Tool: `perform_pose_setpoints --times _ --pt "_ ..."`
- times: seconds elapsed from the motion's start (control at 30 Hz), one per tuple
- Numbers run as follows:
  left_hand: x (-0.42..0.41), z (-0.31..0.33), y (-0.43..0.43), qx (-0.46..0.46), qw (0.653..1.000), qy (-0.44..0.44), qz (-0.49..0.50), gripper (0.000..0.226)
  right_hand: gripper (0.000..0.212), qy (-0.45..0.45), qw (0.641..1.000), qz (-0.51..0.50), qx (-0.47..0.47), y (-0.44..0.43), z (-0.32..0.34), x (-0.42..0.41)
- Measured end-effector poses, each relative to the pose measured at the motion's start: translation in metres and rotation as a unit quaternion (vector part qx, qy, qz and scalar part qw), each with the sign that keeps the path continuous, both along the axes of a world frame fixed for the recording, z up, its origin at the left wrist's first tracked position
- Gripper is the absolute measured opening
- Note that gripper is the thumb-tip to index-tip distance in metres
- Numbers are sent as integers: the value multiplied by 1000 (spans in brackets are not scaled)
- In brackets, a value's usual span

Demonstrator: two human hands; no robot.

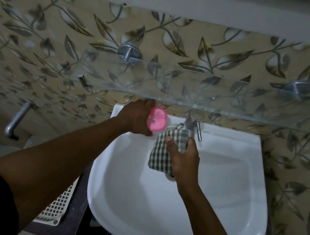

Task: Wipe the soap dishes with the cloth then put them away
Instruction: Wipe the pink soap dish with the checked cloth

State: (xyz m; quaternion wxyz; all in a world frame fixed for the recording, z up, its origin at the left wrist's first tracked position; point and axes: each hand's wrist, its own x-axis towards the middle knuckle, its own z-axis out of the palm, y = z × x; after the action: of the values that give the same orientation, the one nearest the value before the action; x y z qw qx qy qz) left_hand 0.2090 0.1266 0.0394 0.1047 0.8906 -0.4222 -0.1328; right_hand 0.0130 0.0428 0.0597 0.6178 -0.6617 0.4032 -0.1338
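Nearest me, down beside the left flank of the white ceramic washbasin, stands a white plastic lattice basket, low enough to be out of the way of the work. Over the basin's bowl, toward its back, my right hand grasps the green-and-white checked cotton cloth. My fingers curl round a bunched part and my thumb lies across the top, so a loose flap hangs down into the bowl while a padded fold faces left, ready to rub. Just beyond, over the basin's back left corner, my left hand holds the pink oval plastic soap dish by its left side, tipped up so its open face looks toward the cloth. I keep it over the basin, I reckon, so that any drips fall into the bowl. The cloth's upper edge sits just beside the dish, though I cannot tell whether they touch. At the middle of the basin's back rim stands the chrome lever tap, with the cloth's far corner close in front of it. Above the basin's back edge runs a clear glass shelf on round chrome wall brackets, fixed to beige tiles printed with leaves. That shelf looks the likely place for putting the dish away. I see only this one dish.
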Motion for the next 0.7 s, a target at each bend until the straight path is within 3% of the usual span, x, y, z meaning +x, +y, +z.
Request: perform_pose_setpoints --times 0.17,0.4,0.47,0.57,0.7 --pt "-39 29 10 -98 986 97 89 95 39 -23 1000 -18 -1 3 18 -10" --pt "-97 61 32 -72 958 168 220 99 30 -28 999 -33 18 5 39 -39" --pt "-113 64 36 -92 943 235 217 82 32 -15 999 -17 47 8 36 -48" --pt "-136 61 42 -139 903 351 206 34 34 -1 996 -3 90 13 31 -61" --pt "-153 55 47 -165 863 395 268 15 28 -1 996 -38 84 11 25 -86"
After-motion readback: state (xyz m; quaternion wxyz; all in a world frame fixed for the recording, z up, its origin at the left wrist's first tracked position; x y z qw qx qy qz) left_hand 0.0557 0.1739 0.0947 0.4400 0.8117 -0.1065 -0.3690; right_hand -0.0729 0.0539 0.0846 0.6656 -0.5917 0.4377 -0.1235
